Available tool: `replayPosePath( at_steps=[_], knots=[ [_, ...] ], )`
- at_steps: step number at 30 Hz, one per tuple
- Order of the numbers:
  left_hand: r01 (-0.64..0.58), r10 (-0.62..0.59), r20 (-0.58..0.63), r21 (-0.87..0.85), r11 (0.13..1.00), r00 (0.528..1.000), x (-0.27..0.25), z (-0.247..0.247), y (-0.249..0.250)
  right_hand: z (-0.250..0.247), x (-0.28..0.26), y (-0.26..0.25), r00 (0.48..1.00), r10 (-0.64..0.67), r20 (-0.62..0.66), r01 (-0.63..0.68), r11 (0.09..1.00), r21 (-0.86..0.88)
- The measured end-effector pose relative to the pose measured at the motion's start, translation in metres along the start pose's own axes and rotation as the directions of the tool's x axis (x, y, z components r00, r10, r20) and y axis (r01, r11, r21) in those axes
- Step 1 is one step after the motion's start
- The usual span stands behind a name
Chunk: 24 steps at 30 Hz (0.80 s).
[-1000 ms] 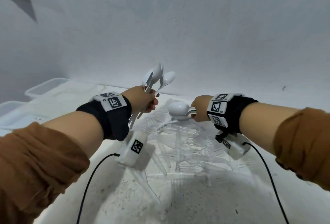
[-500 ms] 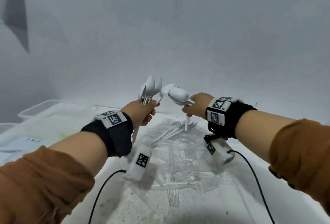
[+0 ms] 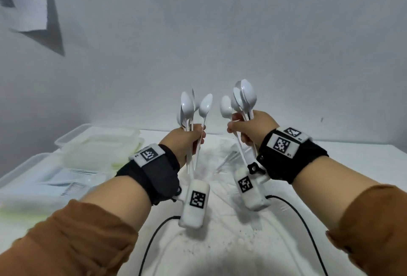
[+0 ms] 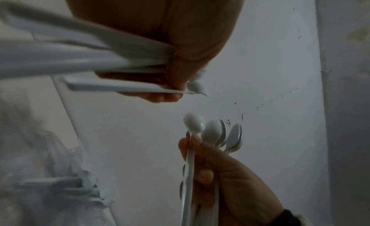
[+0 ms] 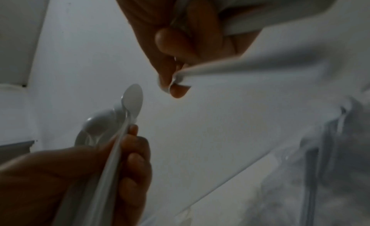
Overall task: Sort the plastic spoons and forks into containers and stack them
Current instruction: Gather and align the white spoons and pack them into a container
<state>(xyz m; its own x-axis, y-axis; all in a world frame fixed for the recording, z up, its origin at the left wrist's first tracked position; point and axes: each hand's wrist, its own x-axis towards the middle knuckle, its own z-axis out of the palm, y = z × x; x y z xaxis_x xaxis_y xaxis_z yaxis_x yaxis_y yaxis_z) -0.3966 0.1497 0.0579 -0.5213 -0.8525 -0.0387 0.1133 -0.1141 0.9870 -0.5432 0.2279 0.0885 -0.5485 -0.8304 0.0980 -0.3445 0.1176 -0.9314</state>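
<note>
My left hand (image 3: 189, 138) grips a bundle of several white plastic spoons (image 3: 191, 106), bowls up, held well above the table. Close to its right, my right hand (image 3: 248, 128) grips a second bundle of white spoons (image 3: 244, 97), also upright. In the left wrist view the left hand (image 4: 174, 80) clasps spoon handles (image 4: 112, 87) while the right hand's spoons (image 4: 212, 131) stand below it. The right wrist view shows the right hand (image 5: 180, 58) holding handles and the left hand's spoons (image 5: 132, 99) lower left. A pile of clear plastic forks (image 3: 229, 156) lies on the table under the hands.
Translucent plastic containers (image 3: 97, 143) stand at the left of the white table (image 3: 352, 156), with another container (image 3: 44, 178) nearer me holding cutlery. A white wall rises right behind the table. Black cables (image 3: 154, 236) hang from both wrist cameras.
Both hands have risen from the fork pile. The right hand has turned its spoons from lying sideways to upright and now stands level with the left.
</note>
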Motion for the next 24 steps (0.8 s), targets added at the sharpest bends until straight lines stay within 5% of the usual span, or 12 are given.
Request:
replayPosePath(
  at_steps=[7, 18, 24],
  knots=[
    [0.025, -0.026, 0.021, 0.026, 0.999, 0.999, -0.031, -0.042, -0.021, 0.058, -0.046, 0.015, 0.996, 0.075, 0.052, -0.087, 0.950, 0.301],
    [-0.087, 0.063, 0.100, 0.261, 0.962, 0.993, -0.060, -0.084, -0.033, 0.116, -0.083, 0.010, 0.988, 0.068, 0.138, -0.119, 0.905, 0.408],
    [-0.066, 0.044, 0.117, 0.191, 0.979, 0.992, -0.066, -0.083, -0.027, 0.119, -0.085, 0.004, 0.984, 0.038, 0.174, -0.107, 0.909, 0.404]
  ],
)
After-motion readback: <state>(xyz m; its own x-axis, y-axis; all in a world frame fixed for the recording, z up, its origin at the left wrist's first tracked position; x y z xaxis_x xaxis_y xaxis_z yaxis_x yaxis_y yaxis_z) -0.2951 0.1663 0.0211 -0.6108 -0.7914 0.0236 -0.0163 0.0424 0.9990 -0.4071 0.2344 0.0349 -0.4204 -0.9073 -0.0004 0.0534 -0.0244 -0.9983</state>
